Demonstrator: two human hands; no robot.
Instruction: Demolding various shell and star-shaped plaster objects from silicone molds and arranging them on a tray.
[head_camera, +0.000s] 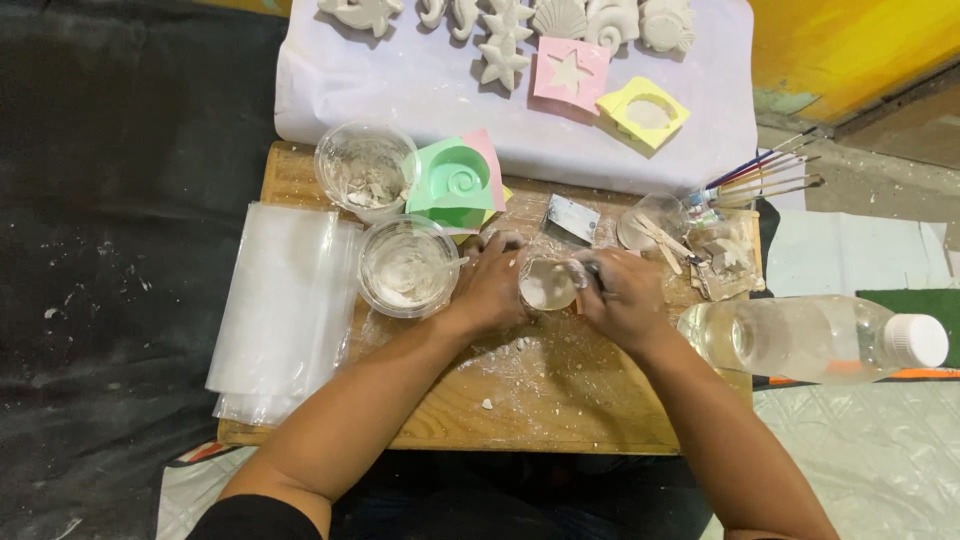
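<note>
Left hand (492, 285) fingers curled around small clear cup (547, 284) of white mix, gripping its left side. Right hand (622, 295) fingers closed on its right side, pinching a dark tool (592, 270); tool type unclear. Cup sits between both hands on wooden tabletop (540, 400). Just left of the fingers: plaster-caked bowl (407, 266). Right: clear bottle (815, 338). Above: green shell mould (455, 182).
</note>
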